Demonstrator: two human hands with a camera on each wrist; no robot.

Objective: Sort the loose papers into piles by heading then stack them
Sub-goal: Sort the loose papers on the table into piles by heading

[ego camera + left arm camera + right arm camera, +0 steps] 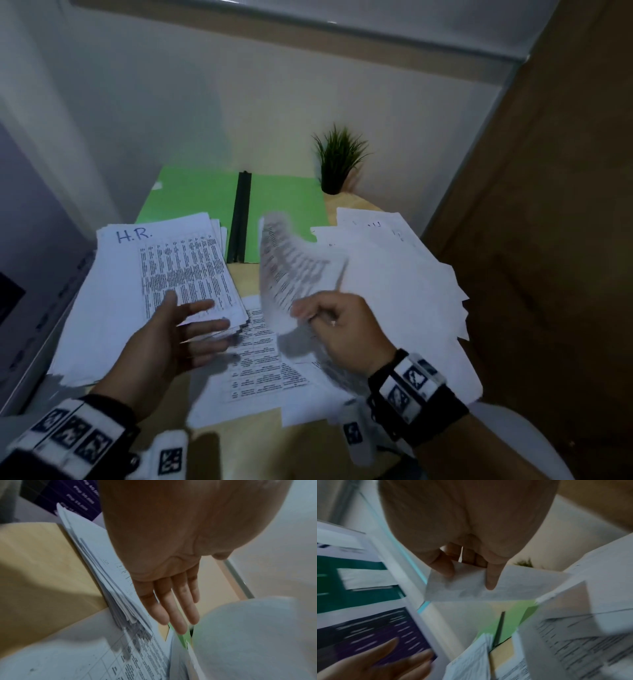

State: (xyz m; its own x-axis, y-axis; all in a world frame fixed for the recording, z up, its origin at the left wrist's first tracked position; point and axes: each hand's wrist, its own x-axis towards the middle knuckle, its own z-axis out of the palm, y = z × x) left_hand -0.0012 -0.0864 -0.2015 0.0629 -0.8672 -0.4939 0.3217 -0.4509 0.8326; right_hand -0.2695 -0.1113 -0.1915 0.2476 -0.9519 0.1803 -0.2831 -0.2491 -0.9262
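Wooden bench [246,277] carries an "H.R." pile [178,270]; beside it, left hand [171,339] hovers with fingers straight, right hand [342,329] pinches a lifted sheet [291,267].

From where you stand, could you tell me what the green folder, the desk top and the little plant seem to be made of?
Green folder: looks like thin matte card or plastic, lying flat, with a black spine strip.
Desk top: pale wood-look surface, probably laminate; smooth, no clear grain visible.
Plant: stiff, even grass blades in a small dark pot, likely artificial plastic, though I cannot be sure.
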